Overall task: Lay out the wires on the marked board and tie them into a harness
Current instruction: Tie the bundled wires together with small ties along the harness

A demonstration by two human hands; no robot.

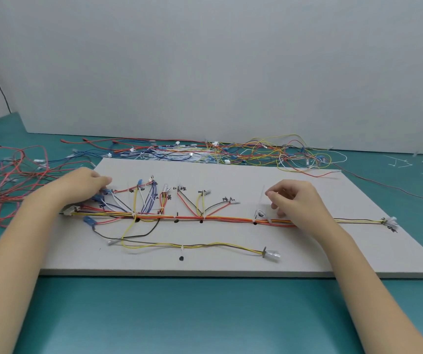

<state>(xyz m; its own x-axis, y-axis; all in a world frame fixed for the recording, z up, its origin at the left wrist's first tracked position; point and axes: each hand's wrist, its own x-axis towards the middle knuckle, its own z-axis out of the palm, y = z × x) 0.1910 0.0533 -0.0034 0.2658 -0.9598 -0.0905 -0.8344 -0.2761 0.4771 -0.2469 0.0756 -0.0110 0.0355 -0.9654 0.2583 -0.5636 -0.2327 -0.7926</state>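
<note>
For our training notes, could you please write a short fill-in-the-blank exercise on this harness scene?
1. The marked board lies on a ____ coloured table.
2. The main wire bundle runs across the board from left to ____.
3. The left hand touches the wire ends at the board's ____ end.
4. The right hand is over the bundle, pinching a thin white ____.

Missing words: teal; right; left; cable tie

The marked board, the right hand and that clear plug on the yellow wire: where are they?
marked board (231, 264), head view, bare front part.
right hand (297, 203), head view, back of hand.
clear plug (273, 254), head view, plug body.
</note>
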